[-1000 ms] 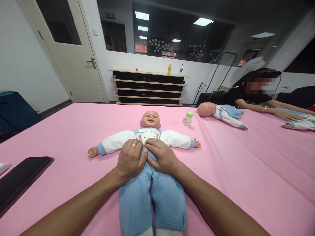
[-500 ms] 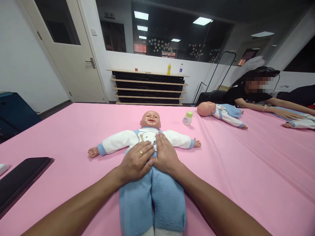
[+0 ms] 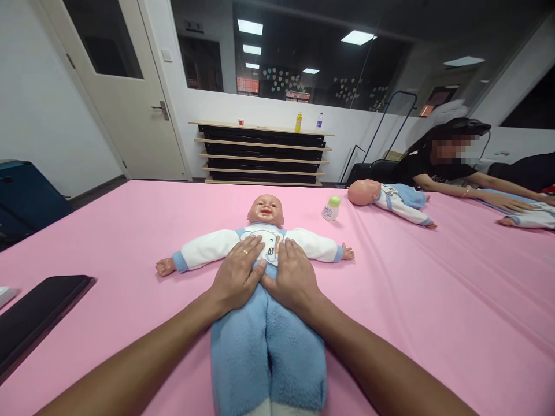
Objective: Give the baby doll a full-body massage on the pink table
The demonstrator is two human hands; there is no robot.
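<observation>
Fingers (image 3: 289, 251) outstretched, nearly together, flat on doll (image 3: 259, 309)

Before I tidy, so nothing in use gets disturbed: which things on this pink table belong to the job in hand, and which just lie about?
In use:
nearest doll, face up
left hand and right hand, both on its front
rightmost doll, under a co-worker's hand

Apparently just lying about:
green-capped bottle
black flat object
small white object
middle doll
</observation>
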